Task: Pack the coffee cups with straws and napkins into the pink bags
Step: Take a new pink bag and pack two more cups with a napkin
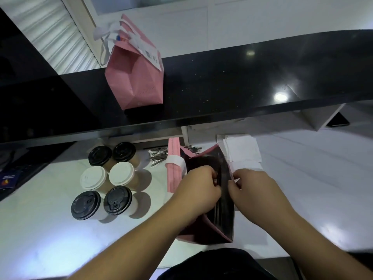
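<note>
both hands are working at the mouth of an open pink bag (210,229) that is standing on the white counter (302,188) right in front of the person. the left hand (198,187) is curling its fingers over the bag's left rim and pinching it, with the fingertips dipping into the dark inside. the right hand (255,189) is pinching the right rim between thumb and fingers, closed on the paper edge. what is lying inside the bag is too dark to tell. just left of the bag, flat pink bags (174,164) are lying in a stack with a white handle across them. further left, six lidded coffee cups (107,178) are standing close together in two columns, four with black lids and two with white lids. behind the bag, a pile of wrapped straws (158,156) is lying to the left, and a stack of white napkins (241,148) is sitting to the right. farthest off, on the raised black ledge (242,77), a second pink bag (135,77) is standing closed, with white handles and a paper slip at its top.
</note>
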Motion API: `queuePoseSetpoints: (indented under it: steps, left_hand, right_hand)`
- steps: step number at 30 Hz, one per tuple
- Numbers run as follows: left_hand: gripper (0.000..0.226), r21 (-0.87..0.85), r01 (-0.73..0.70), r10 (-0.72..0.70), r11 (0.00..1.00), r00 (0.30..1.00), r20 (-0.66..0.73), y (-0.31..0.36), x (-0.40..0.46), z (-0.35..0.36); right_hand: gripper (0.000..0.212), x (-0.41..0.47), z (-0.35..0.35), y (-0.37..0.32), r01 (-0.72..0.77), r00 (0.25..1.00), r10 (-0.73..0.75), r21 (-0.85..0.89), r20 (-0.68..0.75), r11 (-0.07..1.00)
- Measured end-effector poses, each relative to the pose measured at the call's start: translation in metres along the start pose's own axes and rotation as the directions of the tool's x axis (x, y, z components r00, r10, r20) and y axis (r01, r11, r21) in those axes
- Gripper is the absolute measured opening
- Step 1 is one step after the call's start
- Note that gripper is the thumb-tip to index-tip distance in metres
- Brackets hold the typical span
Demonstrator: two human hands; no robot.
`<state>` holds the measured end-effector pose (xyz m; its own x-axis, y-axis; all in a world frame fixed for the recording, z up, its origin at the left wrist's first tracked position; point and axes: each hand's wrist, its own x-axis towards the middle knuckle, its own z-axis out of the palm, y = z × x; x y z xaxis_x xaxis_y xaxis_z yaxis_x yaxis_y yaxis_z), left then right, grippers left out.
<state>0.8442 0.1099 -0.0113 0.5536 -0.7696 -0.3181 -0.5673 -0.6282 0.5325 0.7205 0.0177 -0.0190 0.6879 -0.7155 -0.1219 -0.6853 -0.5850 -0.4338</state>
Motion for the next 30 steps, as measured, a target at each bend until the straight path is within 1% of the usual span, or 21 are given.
queuePoseSetpoints:
  steps: [2, 4, 7, 9, 11, 12, 14, 15, 18, 20, 22, 24, 25, 27, 28, 30]
  left_hand:
    - [0.026, 0.000, -0.034, 0.034, 0.999, 0.999, -0.038, 0.001, -0.007, -0.007]
    - [0.032, -0.067, -0.075, 0.067, 0.995, 0.992, -0.109, -0.003, -0.017, -0.017]
    - [0.027, -0.147, -0.129, 0.093, 0.981, 0.969, -0.229, -0.020, -0.031, -0.041]
    - [0.029, -0.185, -0.154, 0.091, 0.971, 0.945, -0.314, -0.037, -0.039, -0.059]
    - [0.028, -0.183, -0.136, 0.057, 0.974, 0.923, -0.381, -0.056, -0.047, -0.069]
    - [0.025, -0.172, -0.110, 0.034, 0.979, 0.919, -0.393, -0.064, -0.051, -0.069]
    - [0.017, -0.165, -0.049, -0.016, 0.985, 0.928, -0.372, -0.079, -0.061, -0.063]
    - [0.018, -0.164, -0.023, -0.037, 0.986, 0.936, -0.351, -0.083, -0.066, -0.057]
    - [0.039, -0.137, 0.062, -0.097, 0.989, 0.959, -0.266, -0.087, -0.074, -0.038]
    - [0.048, -0.116, 0.130, -0.153, 0.985, 0.964, -0.219, -0.081, -0.072, -0.029]
    - [0.055, -0.083, 0.174, -0.187, 0.981, 0.961, -0.206, -0.073, -0.065, -0.022]
    - [0.061, -0.005, 0.197, -0.194, 0.980, 0.962, -0.194, -0.065, -0.057, -0.019]
    - [0.063, 0.040, 0.201, -0.190, 0.979, 0.964, -0.188, -0.063, -0.054, -0.019]
    - [0.062, 0.108, 0.197, -0.174, 0.974, 0.967, -0.186, -0.060, -0.052, -0.020]
    - [0.058, 0.124, 0.188, -0.164, 0.974, 0.969, -0.186, -0.061, -0.051, -0.020]
    - [0.051, 0.118, 0.163, -0.140, 0.980, 0.974, -0.179, -0.062, -0.052, -0.024]
  right_hand:
    - [0.024, 0.000, 0.000, -0.001, 0.002, 1.000, -0.002, -0.006, 0.001, 1.000]
    - [0.024, 0.000, -0.002, -0.001, 0.009, 1.000, -0.009, -0.004, -0.010, 1.000]
    - [0.028, 0.001, -0.005, -0.001, 0.037, 0.999, -0.037, 0.000, -0.013, 0.999]
    - [0.028, 0.002, -0.007, -0.003, 0.080, 0.996, -0.081, -0.038, -0.037, 0.996]
    - [0.028, 0.005, -0.008, -0.008, 0.139, 0.987, -0.146, -0.094, -0.071, 0.986]
    - [0.029, 0.007, -0.009, -0.012, 0.166, 0.981, -0.175, -0.114, -0.082, 0.980]
    - [0.033, 0.013, -0.012, -0.020, 0.213, 0.969, -0.230, -0.157, -0.094, 0.964]
    - [0.035, 0.018, -0.013, -0.023, 0.236, 0.962, -0.256, -0.189, -0.093, 0.953]
    - [0.038, 0.035, -0.014, -0.035, 0.304, 0.940, -0.331, -0.242, -0.078, 0.921]
    - [0.039, 0.047, -0.014, -0.045, 0.337, 0.931, -0.360, -0.248, -0.056, 0.908]
    - [0.042, 0.059, -0.014, -0.053, 0.371, 0.923, -0.386, -0.271, -0.002, 0.888]
    - [0.043, 0.070, -0.013, -0.058, 0.384, 0.923, -0.378, -0.287, 0.076, 0.878]
    - [0.039, 0.074, -0.013, -0.060, 0.384, 0.923, -0.370, -0.294, 0.106, 0.875]
    - [0.024, 0.081, -0.013, -0.061, 0.370, 0.929, -0.345, -0.310, 0.134, 0.876]
    - [0.016, 0.083, -0.014, -0.060, 0.350, 0.936, -0.320, -0.307, 0.145, 0.885]
    - [0.012, 0.085, -0.015, -0.057, 0.303, 0.950, -0.266, -0.289, 0.161, 0.908]
